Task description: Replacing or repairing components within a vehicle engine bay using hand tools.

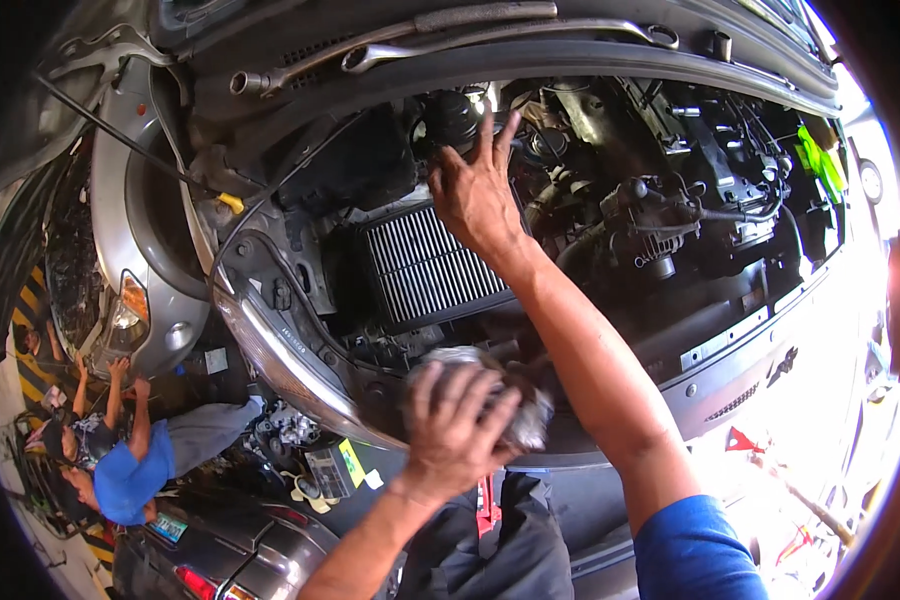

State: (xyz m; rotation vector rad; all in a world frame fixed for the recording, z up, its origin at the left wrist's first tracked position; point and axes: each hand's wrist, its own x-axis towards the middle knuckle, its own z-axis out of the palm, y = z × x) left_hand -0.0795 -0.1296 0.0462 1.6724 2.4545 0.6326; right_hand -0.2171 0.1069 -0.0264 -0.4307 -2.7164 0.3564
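My left hand (455, 420) is at the car's front edge with its fingers bent over a grey, shiny bundle (532, 415), smeared by motion, whose kind I cannot make out. Stretched across the open engine bay, my right hand (482, 195) has two fingers extended toward the far side and the others bent, and nothing shows in it. Below that hand lies a pleated air filter (425, 265) in its dark frame. The black air box cover (345, 165) sits just beyond, partly in shadow.
A ratchet wrench (370, 50) and a long ring spanner (510, 35) lie along the far ledge. The engine (660, 220) fills the right side. At the left, other people (135, 470) work on a silver car (145, 260). A box (335, 470) stands below the headlight (290, 345).
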